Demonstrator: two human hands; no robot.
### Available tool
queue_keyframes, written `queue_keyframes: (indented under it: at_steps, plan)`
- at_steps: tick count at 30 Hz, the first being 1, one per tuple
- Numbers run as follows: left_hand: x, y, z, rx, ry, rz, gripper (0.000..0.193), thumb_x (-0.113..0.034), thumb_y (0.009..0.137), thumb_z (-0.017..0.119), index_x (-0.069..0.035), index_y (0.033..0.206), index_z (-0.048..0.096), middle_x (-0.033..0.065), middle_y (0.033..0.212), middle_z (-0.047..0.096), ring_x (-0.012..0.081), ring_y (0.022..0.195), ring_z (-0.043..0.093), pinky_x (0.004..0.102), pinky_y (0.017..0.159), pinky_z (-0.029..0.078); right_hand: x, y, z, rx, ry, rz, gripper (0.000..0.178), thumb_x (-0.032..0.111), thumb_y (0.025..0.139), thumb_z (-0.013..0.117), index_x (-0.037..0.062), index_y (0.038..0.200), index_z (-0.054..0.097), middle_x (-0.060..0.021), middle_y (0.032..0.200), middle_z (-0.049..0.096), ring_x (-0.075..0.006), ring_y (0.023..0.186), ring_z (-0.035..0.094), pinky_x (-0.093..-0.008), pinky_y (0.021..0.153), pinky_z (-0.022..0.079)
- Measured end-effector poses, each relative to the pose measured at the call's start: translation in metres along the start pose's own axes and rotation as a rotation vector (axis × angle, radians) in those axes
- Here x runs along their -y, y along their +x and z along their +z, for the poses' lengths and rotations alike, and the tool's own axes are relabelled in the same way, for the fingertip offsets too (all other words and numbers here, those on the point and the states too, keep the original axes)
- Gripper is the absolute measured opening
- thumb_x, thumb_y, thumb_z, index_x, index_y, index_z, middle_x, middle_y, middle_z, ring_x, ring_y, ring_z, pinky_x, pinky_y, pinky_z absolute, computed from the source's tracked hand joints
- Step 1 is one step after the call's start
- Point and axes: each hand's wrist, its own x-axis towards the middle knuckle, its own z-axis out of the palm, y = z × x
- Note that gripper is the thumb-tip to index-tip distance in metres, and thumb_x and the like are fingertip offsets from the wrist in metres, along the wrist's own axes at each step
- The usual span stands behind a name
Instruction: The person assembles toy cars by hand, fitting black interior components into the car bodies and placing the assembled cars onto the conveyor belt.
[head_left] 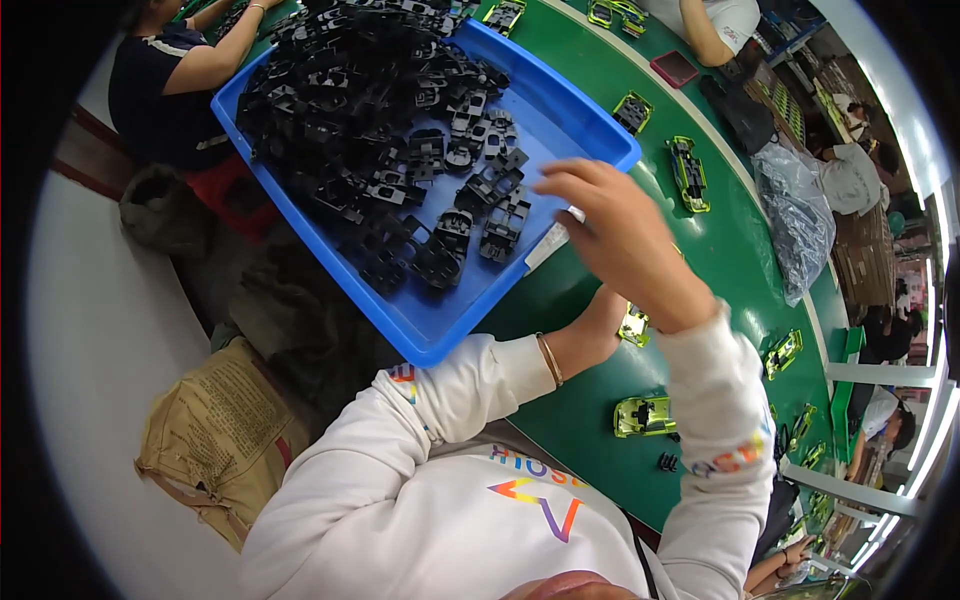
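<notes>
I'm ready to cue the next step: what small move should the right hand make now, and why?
Probably lower the right hand toward the nearest black part in the blue tray: its fingers reach over that side, and the left hand is at a yellow-green car shell. Blur hides whether the right hand holds anything.

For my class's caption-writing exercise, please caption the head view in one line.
Right hand at the rim of a blue plastic tray of black plastic parts, left hand beside a yellow-green toy-car shell.
</notes>
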Motion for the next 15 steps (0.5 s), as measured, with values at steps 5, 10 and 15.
queue_keyframes:
  at_steps: [5, 10, 15]
  plan:
    - [0.021, 0.015, -0.042, 0.093, 0.533, 0.326, 0.045, -0.043, 0.106, 0.046, -0.015, 0.141, 0.045, -0.0016, 0.136, 0.054, 0.0117, 0.128, 0.049, 0.0330, 0.107, 0.041, -0.018, 0.054, 0.063, 0.219, -0.154, -0.060, 0.046, -0.004, 0.077, 0.069, 0.0094, 0.121, 0.064, -0.0092, 0.127, 0.062, -0.0329, 0.121, 0.055, -0.0441, 0.097, 0.049]
    - [0.027, 0.009, -0.041, 0.259, 0.750, 0.583, 0.047, -0.044, 0.106, 0.046, -0.015, 0.143, 0.041, -0.0021, 0.140, 0.051, 0.0126, 0.129, 0.049, 0.0338, 0.107, 0.041, -0.029, 0.060, 0.073, 0.423, -0.233, -0.013, 0.049, -0.002, 0.079, 0.069, 0.0111, 0.125, 0.063, -0.0110, 0.112, 0.064, -0.0319, 0.111, 0.059, -0.0412, 0.087, 0.053]
    - [0.001, 0.000, -0.011, 0.017, 0.354, 0.304, 0.053, -0.019, 0.094, 0.066, -0.006, 0.141, 0.044, 0.0094, 0.140, 0.052, 0.0196, 0.129, 0.050, 0.0348, 0.106, 0.042, -0.009, 0.047, 0.031, 0.084, 0.225, 0.187, 0.047, 0.007, 0.085, 0.073, 0.0094, 0.129, 0.058, -0.0112, 0.095, 0.068, -0.0255, 0.087, 0.065, -0.0357, 0.076, 0.052]
